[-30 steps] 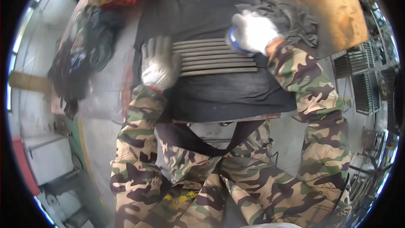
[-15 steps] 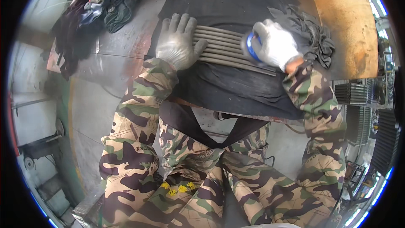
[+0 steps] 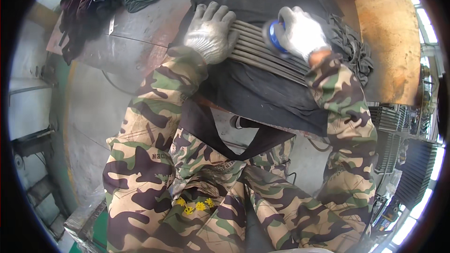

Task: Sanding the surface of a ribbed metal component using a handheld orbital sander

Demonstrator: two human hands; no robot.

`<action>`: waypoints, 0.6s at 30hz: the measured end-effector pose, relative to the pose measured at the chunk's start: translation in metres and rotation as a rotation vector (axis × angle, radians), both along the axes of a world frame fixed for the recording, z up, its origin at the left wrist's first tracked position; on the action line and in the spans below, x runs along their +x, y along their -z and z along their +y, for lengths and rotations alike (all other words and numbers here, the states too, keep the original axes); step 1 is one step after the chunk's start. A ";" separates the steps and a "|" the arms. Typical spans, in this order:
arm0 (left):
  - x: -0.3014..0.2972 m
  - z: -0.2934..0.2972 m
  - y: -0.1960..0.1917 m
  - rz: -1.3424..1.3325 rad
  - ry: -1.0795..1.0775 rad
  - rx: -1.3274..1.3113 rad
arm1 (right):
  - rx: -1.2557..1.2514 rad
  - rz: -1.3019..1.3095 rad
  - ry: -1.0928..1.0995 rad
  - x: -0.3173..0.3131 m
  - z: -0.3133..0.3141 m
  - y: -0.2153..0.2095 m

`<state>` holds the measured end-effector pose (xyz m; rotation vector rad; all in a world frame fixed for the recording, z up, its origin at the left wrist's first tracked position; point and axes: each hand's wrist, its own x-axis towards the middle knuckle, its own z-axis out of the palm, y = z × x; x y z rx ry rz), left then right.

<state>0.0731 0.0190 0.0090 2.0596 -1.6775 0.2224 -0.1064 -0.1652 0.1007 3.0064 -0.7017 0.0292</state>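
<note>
A row of several slim grey metal rods [image 3: 262, 58] lies side by side on a black cloth [image 3: 253, 91]. My left hand [image 3: 211, 30], in a whitish knit glove, rests flat over the left ends of the rods, its fingers stretched out and the thumb beside them. My right hand [image 3: 302, 33], in a similar glove, is closed round a round blue-rimmed tool [image 3: 275, 36] above the rods, toward their far side. The tool's lower edge is blurred, and the palm hides most of it. Its exact kind does not show.
A crumpled dark rag [image 3: 354, 54] lies right of the rods, near an upright brown-stained board [image 3: 389, 42]. Bundled clothes [image 3: 112, 0] sit on the metal table's [image 3: 133, 30] far left. Stacked dark metal racks [image 3: 412, 168] stand at the right.
The whole view has shifted and tilted slightly. My right hand has moved with the blue-rimmed tool leftward along the rods, closer to my left hand, which stays on the rod ends.
</note>
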 end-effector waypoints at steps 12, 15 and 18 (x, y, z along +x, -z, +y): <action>-0.015 0.026 -0.001 0.049 -0.034 0.023 | 0.016 -0.011 -0.096 0.012 0.035 0.009; -0.015 0.012 0.004 -0.005 -0.056 -0.040 | 0.020 0.002 -0.049 0.022 0.022 -0.009; -0.013 0.014 0.009 -0.053 -0.087 -0.040 | 0.003 0.007 -0.029 0.027 0.020 0.001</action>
